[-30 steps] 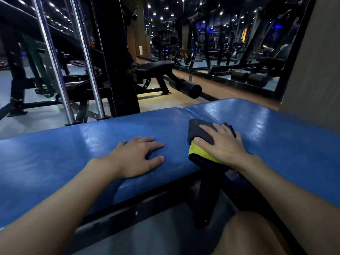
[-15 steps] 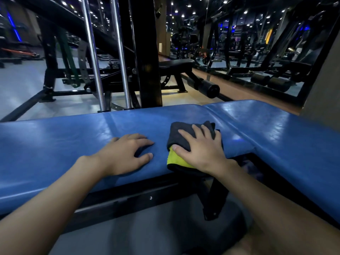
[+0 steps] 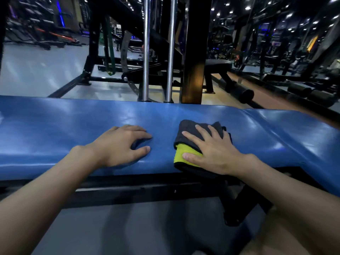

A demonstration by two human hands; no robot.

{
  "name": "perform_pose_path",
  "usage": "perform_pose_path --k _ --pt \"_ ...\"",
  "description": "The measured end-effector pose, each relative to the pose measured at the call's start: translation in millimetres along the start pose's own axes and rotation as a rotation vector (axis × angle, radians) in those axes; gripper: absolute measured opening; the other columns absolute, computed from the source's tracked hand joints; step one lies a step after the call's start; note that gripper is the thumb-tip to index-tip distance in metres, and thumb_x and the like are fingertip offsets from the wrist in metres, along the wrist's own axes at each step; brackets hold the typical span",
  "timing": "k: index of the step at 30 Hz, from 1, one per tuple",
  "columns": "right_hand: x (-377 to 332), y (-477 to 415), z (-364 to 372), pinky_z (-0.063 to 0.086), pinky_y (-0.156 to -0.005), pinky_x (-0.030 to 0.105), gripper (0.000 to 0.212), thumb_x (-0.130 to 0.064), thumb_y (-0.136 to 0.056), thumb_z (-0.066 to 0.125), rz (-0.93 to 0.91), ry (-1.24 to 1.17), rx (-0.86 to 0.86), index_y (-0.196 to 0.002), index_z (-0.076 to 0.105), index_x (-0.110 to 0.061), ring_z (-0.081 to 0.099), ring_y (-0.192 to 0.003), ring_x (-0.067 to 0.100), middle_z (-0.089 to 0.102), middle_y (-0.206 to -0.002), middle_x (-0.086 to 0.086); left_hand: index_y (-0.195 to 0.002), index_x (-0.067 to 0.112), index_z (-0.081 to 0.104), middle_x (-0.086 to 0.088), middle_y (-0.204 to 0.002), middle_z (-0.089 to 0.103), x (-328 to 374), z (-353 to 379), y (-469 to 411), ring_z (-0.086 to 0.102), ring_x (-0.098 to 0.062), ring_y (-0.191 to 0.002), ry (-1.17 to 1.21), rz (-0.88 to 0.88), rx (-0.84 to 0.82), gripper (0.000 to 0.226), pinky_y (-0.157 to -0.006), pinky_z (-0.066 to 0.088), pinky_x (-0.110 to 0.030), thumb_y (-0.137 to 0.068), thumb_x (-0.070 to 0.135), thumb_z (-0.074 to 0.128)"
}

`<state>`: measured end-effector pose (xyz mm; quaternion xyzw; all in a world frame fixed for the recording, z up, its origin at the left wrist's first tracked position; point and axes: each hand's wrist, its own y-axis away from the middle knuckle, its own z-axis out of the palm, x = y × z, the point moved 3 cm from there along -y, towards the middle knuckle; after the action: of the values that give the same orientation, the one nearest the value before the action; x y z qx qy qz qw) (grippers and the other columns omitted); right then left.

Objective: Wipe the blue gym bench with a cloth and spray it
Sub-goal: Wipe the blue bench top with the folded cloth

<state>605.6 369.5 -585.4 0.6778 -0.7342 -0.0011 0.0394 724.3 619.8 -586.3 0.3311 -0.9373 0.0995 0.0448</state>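
The blue gym bench (image 3: 64, 129) stretches across the whole view, its padded top shiny. A folded cloth (image 3: 185, 153), dark grey with a yellow inner face, lies on the pad near its front edge, right of centre. My right hand (image 3: 211, 151) presses flat on the cloth with fingers spread. My left hand (image 3: 123, 144) rests on the bare pad just left of the cloth, fingers slightly curled, holding nothing. No spray bottle is in view.
Behind the bench stands a black weight machine with two chrome guide rods (image 3: 146, 52) and a thick upright post (image 3: 195, 52). A black padded seat (image 3: 218, 64) and foam rollers (image 3: 246, 93) are at the right. The bench's black frame (image 3: 147, 188) runs below the pad.
My right hand has slid the cloth leftward along the pad, away from the seam at the right. My left hand has kept its place beside it while the view swung left.
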Motion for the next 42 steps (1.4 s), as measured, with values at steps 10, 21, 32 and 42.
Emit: perform_pose_path --k 10,21,32,42 --pt "-124.3 -51.8 -12.2 0.001 -0.114 0.068 0.082 -0.086 -0.076 0.007 -0.157 0.031 -0.017 -0.151 -0.005 -0.055 -0.007 -0.151 0.037 -0.009 -0.166 0.001 -0.139 0.04 0.054 0.018 -0.147 0.047 -88.7 -25.8 68.1 0.042 -0.012 -0.136 -0.011 -0.131 0.015 0.08 -0.109 0.037 -0.044 -0.076 0.076 0.022" --pt "-254.7 -91.5 -24.4 0.002 -0.113 0.069 0.078 -0.085 -0.082 0.009 -0.248 0.04 -0.036 -0.152 -0.005 -0.052 -0.008 -0.149 0.043 -0.01 -0.166 0.007 -0.14 0.041 0.052 0.017 -0.145 0.048 -199.8 -62.6 148.0 0.042 -0.012 -0.136 -0.081 -0.25 -0.073 0.077 -0.106 0.04 -0.043 -0.077 0.076 0.024" --pt "-428.2 -126.8 -37.9 0.003 -0.11 0.073 0.077 -0.082 -0.087 0.011 -0.37 0.07 0.004 -0.154 0.003 -0.045 -0.003 -0.147 0.05 -0.007 -0.165 0.012 -0.141 0.042 0.051 0.02 -0.144 0.046 -306.3 -100.8 265.4 0.043 -0.008 -0.133 -0.089 -0.432 -0.046 0.079 -0.105 0.038 -0.037 -0.075 0.076 0.023" --pt "-561.1 -155.5 -43.9 -0.002 -0.109 0.074 0.078 -0.081 -0.087 0.012 -0.466 0.074 0.029 -0.155 0.001 -0.044 -0.006 -0.147 0.05 -0.008 -0.165 0.012 -0.143 0.049 0.043 0.023 -0.148 0.039 -400.6 -127.6 364.3 0.036 -0.006 -0.139 -0.143 -0.575 -0.041 0.075 -0.108 0.034 -0.038 -0.076 0.074 0.022"
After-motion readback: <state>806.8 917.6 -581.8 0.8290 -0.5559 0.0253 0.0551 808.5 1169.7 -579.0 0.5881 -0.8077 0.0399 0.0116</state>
